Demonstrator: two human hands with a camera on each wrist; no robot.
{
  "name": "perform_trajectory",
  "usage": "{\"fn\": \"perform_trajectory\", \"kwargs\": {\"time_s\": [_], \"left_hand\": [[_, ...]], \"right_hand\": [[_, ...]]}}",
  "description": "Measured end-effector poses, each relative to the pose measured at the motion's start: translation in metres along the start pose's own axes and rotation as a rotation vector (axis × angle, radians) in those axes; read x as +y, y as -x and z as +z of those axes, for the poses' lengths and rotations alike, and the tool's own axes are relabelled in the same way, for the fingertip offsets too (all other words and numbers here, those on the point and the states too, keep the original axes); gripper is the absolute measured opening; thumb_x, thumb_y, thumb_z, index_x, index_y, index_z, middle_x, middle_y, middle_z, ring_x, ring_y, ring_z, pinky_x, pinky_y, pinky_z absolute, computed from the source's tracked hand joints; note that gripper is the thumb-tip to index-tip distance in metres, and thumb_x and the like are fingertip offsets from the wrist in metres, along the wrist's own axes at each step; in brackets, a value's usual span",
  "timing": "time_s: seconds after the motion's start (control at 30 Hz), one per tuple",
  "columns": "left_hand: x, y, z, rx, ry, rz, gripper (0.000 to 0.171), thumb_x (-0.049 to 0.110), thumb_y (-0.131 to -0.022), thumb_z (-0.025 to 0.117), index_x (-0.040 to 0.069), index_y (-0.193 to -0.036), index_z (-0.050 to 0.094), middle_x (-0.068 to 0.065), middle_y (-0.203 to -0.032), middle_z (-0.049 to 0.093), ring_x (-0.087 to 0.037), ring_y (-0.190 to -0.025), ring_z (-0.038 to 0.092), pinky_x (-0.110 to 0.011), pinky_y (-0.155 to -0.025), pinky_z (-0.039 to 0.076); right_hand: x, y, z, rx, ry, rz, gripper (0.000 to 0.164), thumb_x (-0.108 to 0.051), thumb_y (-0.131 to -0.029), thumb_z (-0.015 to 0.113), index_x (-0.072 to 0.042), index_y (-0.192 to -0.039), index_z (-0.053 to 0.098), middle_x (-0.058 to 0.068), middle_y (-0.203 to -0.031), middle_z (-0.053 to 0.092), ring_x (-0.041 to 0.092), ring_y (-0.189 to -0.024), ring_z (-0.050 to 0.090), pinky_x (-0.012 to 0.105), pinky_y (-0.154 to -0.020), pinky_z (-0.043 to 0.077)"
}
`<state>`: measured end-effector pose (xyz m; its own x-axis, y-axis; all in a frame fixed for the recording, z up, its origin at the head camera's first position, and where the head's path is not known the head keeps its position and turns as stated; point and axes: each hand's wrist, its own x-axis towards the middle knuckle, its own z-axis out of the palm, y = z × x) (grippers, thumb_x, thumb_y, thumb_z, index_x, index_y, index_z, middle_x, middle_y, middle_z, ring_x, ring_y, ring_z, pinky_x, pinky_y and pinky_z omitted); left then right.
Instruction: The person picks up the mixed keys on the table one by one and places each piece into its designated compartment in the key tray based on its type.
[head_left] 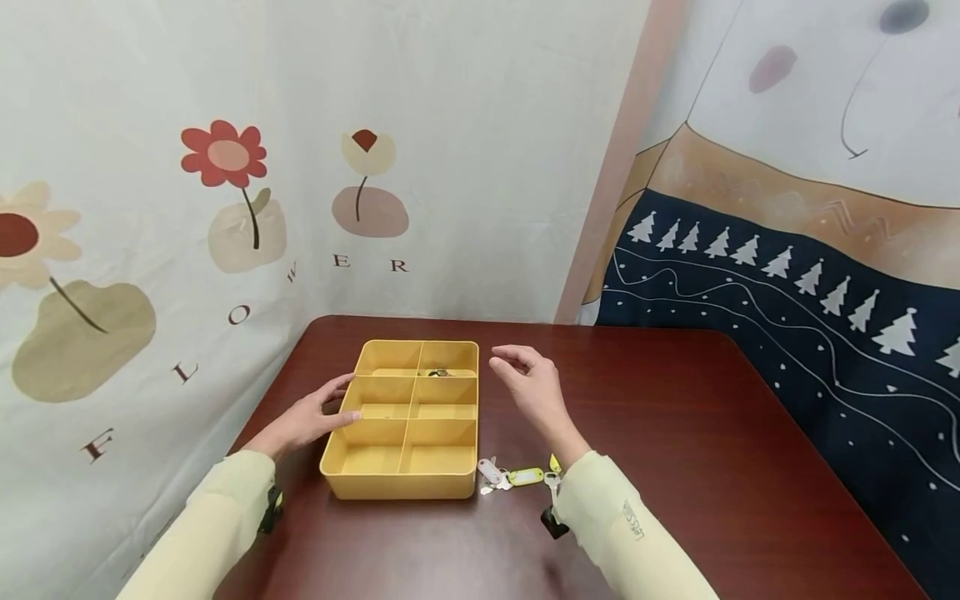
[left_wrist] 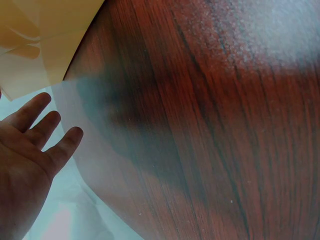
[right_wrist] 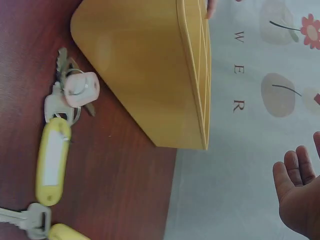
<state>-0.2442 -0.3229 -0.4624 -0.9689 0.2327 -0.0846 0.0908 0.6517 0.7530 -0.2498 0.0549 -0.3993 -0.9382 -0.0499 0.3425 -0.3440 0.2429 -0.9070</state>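
Note:
A yellow divided box (head_left: 405, 486) stands on the table, left of the middle in the head view. My left hand (head_left: 311, 421) is at its left side, thumb over the rim and fingers extended along the wall. In the head view my right hand (head_left: 534, 392) hovers to the right of the box's far part, fingers loosely bent and nothing held. Something small, dark and metallic (head_left: 438, 373) lies in the far right compartment, partly hidden. Keys with a pale pink tag (right_wrist: 82, 89) and a yellow tag (right_wrist: 51, 162) lie beside the box's near right corner; another key (right_wrist: 36, 220) has a second yellow tag (right_wrist: 67, 233).
The dark red wooden table (head_left: 675, 433) extends to the right of the box. A printed curtain (head_left: 465, 167) hangs behind and to the left, and a dark blue patterned one (head_left: 787, 317) at the right. My right forearm (head_left: 622, 517) passes over part of the keys.

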Motion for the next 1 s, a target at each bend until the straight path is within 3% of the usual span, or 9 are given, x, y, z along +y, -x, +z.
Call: {"fn": "perform_trajectory", "kwargs": {"time_s": [0.3,0.6,0.8,0.9,1.0], "left_hand": [[0.001,-0.001,0.000,-0.003,-0.020,0.000,0.085,0.038,-0.093,0.070,0.007,-0.157,0.023,-0.030,-0.146,0.041,-0.047,-0.136,0.037,-0.060,-0.104,0.036],[0.001,0.002,0.000,-0.001,-0.015,0.005,0.083,0.035,-0.094,0.069,0.007,-0.157,0.023,-0.030,-0.146,0.040,-0.048,-0.137,0.035,-0.061,-0.104,0.037],[0.000,0.001,-0.001,0.002,-0.019,-0.002,0.084,0.037,-0.094,0.070,0.007,-0.157,0.023,-0.031,-0.145,0.041,-0.047,-0.135,0.037,-0.060,-0.104,0.037],[0.000,0.001,-0.001,-0.002,-0.018,-0.001,0.084,0.036,-0.094,0.070,0.006,-0.157,0.023,-0.031,-0.145,0.041,-0.048,-0.135,0.037,-0.060,-0.103,0.038],[0.001,0.001,-0.001,-0.005,-0.011,-0.002,0.084,0.036,-0.094,0.070,0.007,-0.157,0.022,-0.031,-0.145,0.040,-0.048,-0.135,0.037,-0.059,-0.102,0.039]], "right_hand": [[0.016,0.023,-0.011,-0.007,0.030,0.033,0.021,-0.011,-0.090,0.074,-0.001,-0.109,0.075,0.011,-0.107,0.070,0.021,-0.095,0.067,0.030,-0.082,0.054],[0.035,0.047,-0.013,-0.072,0.031,0.076,0.017,-0.012,-0.088,0.076,-0.004,-0.104,0.076,0.006,-0.103,0.071,0.019,-0.094,0.068,0.028,-0.084,0.053],[0.023,0.057,-0.012,-0.124,0.053,0.062,0.008,-0.003,-0.086,0.075,-0.002,-0.094,0.076,0.010,-0.102,0.071,0.025,-0.092,0.068,0.034,-0.083,0.054],[0.015,0.061,-0.015,-0.153,0.062,0.076,0.008,0.001,-0.086,0.073,0.002,-0.094,0.075,0.014,-0.102,0.071,0.030,-0.093,0.068,0.037,-0.083,0.054],[0.019,0.061,-0.017,-0.181,0.068,0.085,0.010,0.000,-0.087,0.073,0.002,-0.097,0.075,0.013,-0.103,0.070,0.029,-0.094,0.068,0.037,-0.084,0.054]]}}
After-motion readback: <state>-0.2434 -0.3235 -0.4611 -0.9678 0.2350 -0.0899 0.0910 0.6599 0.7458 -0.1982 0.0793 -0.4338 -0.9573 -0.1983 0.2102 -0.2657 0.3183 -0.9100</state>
